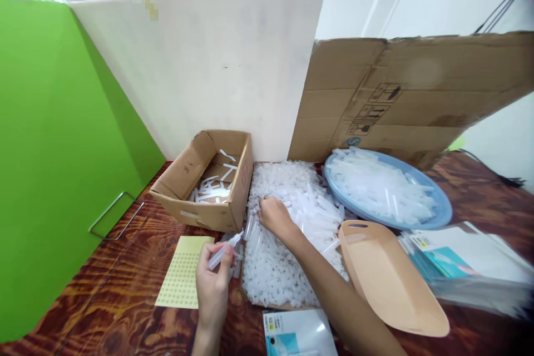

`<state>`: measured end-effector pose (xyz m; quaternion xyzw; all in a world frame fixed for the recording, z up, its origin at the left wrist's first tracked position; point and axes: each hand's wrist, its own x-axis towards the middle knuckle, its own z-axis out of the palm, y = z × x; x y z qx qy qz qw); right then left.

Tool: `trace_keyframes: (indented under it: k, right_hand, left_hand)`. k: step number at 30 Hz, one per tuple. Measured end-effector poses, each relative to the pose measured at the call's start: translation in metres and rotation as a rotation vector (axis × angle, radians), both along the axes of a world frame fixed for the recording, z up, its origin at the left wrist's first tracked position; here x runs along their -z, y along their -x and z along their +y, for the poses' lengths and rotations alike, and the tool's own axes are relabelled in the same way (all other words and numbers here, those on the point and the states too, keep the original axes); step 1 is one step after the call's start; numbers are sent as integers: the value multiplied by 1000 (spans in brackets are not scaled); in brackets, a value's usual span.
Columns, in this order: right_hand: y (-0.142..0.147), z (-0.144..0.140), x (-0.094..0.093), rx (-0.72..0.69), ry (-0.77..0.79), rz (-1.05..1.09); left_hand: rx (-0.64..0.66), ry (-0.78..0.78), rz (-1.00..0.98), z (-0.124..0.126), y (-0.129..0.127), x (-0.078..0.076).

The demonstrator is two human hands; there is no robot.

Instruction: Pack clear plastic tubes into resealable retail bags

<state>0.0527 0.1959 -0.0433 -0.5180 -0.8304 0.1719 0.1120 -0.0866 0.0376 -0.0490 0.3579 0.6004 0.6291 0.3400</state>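
Green board (54, 139) walls off the left side, with a white panel (208, 67) behind and a flattened cardboard sheet (409, 94) leaning at the back right. Beneath them runs the dark, grained wooden table (104, 300). On it, in the middle, lies a broad heap of clear plastic tubes (292, 200); the right hand (273, 216) rests palm down on the heap's left edge, its fingers curled into the tubes, though whether the grip pinches one cannot be told. To the right sits a blue basin (442, 217) piled with more tubes, and in front of it a beige plastic scoop (392, 283) lies tilted against the heap. Stacked printed packets (467, 267) lie at the far right, and another packet (298, 334) near the bottom edge. Left of the heap stands an open cardboard box (196, 172) holding a few white strips. Just in front of the box a yellow sheet of small dots (181, 272) lies flat. The left hand (212, 283) hovers beside that sheet, its grip pressed around a single tube (225, 249), which points up and to the right toward the heap.
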Motion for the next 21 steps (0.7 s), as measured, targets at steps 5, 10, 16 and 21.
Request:
trace_keyframes:
  k: [5,10,16,21]
  right_hand:
    - [-44,-42,-22,-153,40,243]
    - [-75,-74,-24,-283,116,608]
    - [-96,-90,-25,-222,154,701]
    - [-103,-105,-18,-130,318,741]
  left_hand:
    - [122,24,31,4,-2,4]
    - [354,32,126,8,-14,0]
    - [490,29,135,7,-36,-3]
    - [529,33,120,3,-48,-6]
